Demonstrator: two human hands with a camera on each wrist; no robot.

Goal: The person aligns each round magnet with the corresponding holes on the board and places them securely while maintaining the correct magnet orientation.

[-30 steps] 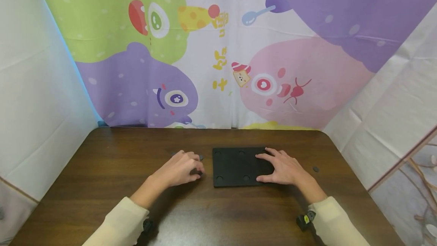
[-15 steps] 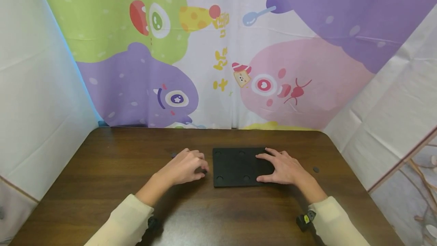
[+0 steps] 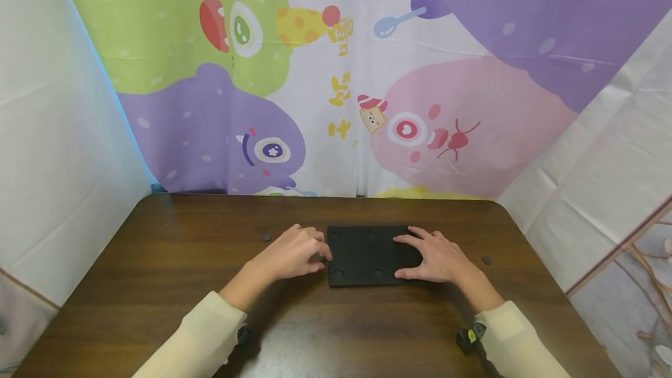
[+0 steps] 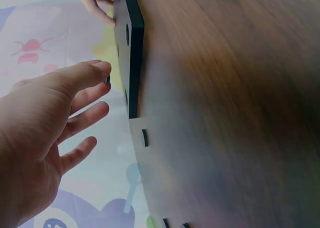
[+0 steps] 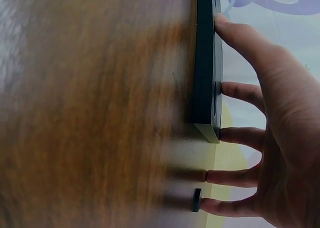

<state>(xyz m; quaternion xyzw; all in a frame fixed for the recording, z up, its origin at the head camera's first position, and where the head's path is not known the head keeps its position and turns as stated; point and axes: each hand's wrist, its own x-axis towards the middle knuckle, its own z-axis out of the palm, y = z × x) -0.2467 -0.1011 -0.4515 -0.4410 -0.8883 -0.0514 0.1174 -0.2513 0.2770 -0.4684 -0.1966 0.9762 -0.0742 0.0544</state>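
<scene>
A flat black rectangular board [image 3: 357, 255] with round recesses near its edges lies on the table. My left hand [image 3: 299, 254] hovers at the board's left edge, thumb and index finger pinching a small dark disc [image 4: 108, 80]. In the head view that disc is hidden behind the fingers. My right hand [image 3: 436, 256] rests with spread fingers on the right part of the board, thumb [image 5: 222, 20] and fingertips on its top face. The hand covers that end of the board in the head view.
One loose dark disc [image 3: 266, 237] lies left of the board, behind the left hand. Another disc [image 3: 486, 260] lies to the right of the right hand. In the left wrist view, a disc [image 4: 145, 138] sits near the board's corner. A printed curtain [image 3: 336, 168] hangs behind the wooden table [image 3: 336, 331].
My left hand has moved to the right, from the discs beside the board to the board's left edge, uncovering a disc behind it. The right hand has stayed in place.
</scene>
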